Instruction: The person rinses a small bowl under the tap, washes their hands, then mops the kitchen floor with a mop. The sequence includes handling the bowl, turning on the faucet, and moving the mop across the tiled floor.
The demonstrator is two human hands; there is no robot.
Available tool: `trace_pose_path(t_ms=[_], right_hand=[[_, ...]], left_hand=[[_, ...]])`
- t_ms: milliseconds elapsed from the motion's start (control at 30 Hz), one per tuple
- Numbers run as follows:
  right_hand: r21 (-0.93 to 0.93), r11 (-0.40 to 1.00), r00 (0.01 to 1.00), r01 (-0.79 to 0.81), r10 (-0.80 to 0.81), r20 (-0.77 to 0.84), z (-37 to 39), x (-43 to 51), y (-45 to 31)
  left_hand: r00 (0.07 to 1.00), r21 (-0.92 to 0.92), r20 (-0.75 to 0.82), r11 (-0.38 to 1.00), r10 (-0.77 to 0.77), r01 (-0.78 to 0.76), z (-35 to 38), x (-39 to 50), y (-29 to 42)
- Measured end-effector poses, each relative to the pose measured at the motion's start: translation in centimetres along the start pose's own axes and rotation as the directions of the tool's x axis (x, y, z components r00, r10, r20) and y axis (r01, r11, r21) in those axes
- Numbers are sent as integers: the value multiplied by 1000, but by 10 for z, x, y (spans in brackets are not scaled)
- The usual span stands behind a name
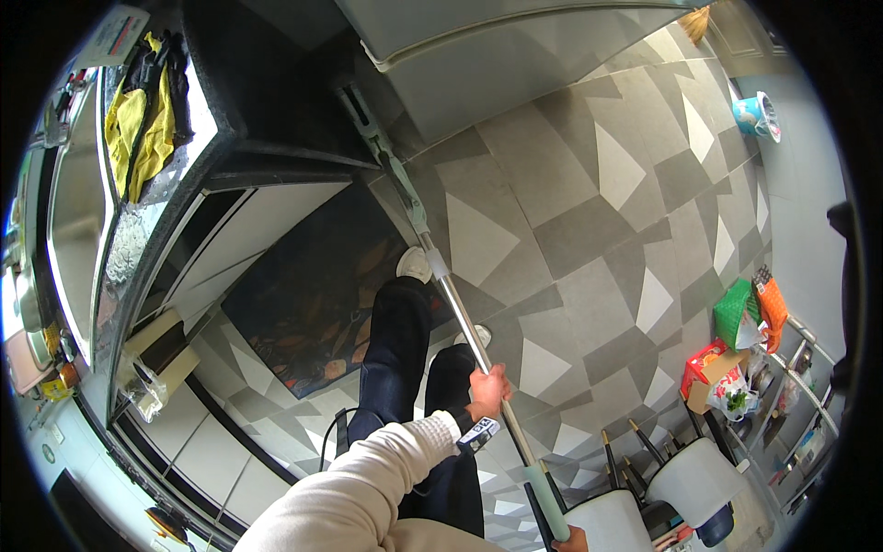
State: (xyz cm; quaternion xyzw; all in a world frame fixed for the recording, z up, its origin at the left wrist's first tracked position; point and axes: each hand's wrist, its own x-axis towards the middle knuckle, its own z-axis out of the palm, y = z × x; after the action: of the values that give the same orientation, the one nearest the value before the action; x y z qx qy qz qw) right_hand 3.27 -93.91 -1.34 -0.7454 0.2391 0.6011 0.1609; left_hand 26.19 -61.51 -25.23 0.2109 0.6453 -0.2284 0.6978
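Observation:
A long mop with a metal pole (459, 303) and a pale green head (362, 114) reaches diagonally across the view. Its head lies in the dark gap between the black counter and the grey refrigerator (469, 83). My left hand (490, 388) grips the middle of the pole, with a band and a small device at the wrist. At the bottom edge my right hand (571, 541), partly cut off by the picture's rim, closes around the end of the pale green handle (547, 498). The pole passes beside my shoes, over the edge of a dark patterned floor mat (310, 290).
A stone counter (227, 131) with yellow-and-black gloves (141, 124) and a sink stands at left. At lower right are white chairs (697, 479), a metal rack (786, 366), a red box and bags. A blue bin (752, 116) stands by the right wall.

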Motion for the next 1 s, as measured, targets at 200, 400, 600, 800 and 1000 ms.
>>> trace_pose_path(t_ms=[200,400,600,800,1000], right_hand=[[0,997,994,80,-79,76,-18,78,-57],[209,951,965,228,-250,86,-35,160,-166],[107,958,951,268,-280,127,-50,99,-109],[34,994,969,-101,90,228,-90,8,-35],[28,999,992,29,-32,125,-85,58,-73]], left_hand=[[936,-12,16,937,350,-350,22,57,55],[881,-351,284,896,378,-271,23,128,175],[880,59,18,878,475,-475,22,83,99],[995,-150,53,986,84,-75,45,3,9],[948,-90,55,947,313,-307,49,42,56]])
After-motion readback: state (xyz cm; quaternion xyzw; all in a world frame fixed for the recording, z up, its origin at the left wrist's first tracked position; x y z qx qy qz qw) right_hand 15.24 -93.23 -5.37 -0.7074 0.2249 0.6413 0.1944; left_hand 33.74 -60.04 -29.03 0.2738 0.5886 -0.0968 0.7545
